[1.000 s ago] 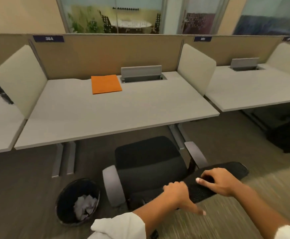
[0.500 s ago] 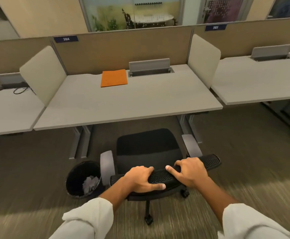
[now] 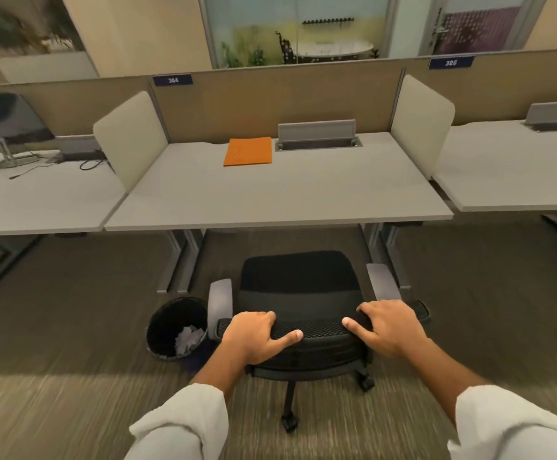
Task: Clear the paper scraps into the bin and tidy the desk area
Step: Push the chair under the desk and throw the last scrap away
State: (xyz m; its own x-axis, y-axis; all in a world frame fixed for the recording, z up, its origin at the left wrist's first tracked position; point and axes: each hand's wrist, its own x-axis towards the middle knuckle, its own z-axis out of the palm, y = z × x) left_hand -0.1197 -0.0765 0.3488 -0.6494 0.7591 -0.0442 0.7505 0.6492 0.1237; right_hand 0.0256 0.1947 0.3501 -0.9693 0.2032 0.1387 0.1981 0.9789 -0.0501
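Both hands are clamped on the top edge of the black office chair (image 3: 298,283)'s mesh backrest: left hand (image 3: 253,336) near its left end, right hand (image 3: 389,327) near its right, fingers curled over the far side so their tips are hidden. The bin (image 3: 176,327) sits on the carpet just beside the chair's left armrest, crumpled paper scraps (image 3: 189,338) inside, partly hidden by the rim. An orange folder (image 3: 248,151) lies at the desk (image 3: 270,197)'s back edge. The carpet up close is all blurred.

Monitor (image 3: 3,119) at left; placards 384, 385.
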